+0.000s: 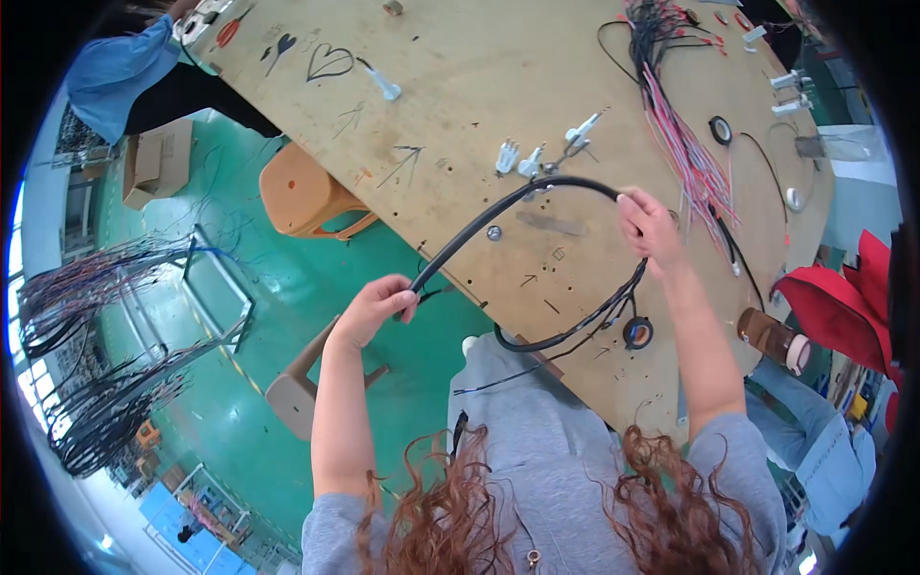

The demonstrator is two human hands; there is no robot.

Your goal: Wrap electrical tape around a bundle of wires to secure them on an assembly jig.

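Observation:
A thick black wire harness (pixel 479 220) arches between my two hands above the front edge of the table. My left hand (pixel 379 305) is closed around one part of it, out over the green floor. My right hand (pixel 652 228) grips it over the wooden tabletop. Below the right hand, the harness splits into thinner branches and curves down to the table edge, near my clothes. A roll of black tape (pixel 637 333) lies beside those branches. Under the arch is a small round metal piece (pixel 494 233). White connectors on pegs (pixel 530 161) stand just beyond the arch.
Bundled pink and black wires (pixel 685 153) lie on the right of the wooden table (pixel 460 105). Another black tape roll (pixel 721 130) is near them. An orange stool (pixel 305 190) and a beige chair (pixel 295 398) stand left. A jar (pixel 771 340) sits at the right edge, near a seated person.

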